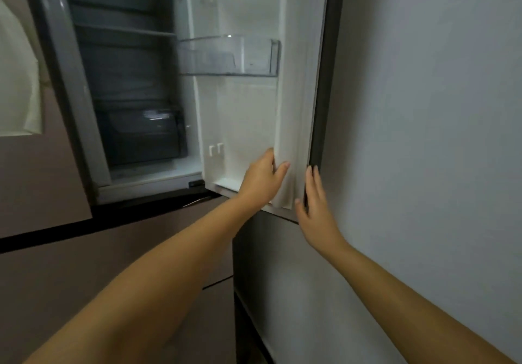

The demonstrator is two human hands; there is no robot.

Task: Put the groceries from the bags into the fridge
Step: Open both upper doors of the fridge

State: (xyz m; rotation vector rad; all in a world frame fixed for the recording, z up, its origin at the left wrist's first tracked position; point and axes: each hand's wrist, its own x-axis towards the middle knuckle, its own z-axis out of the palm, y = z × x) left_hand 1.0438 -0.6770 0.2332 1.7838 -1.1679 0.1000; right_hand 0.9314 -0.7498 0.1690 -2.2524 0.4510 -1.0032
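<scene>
Both hands at fridge door [240,103] edge

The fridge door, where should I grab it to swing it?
Probably the fridge door at its free long edge, low down, coming from the front. The left hand already curls round that edge, far from the hinge; the right hand lies flat outside.

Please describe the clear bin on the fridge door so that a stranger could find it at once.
Start at the open white fridge door, beside the grey wall. About halfway up its inner side hangs a clear plastic door bin. It is the only shelf mounted on the door; the dark drawer sits inside the fridge instead.
</scene>
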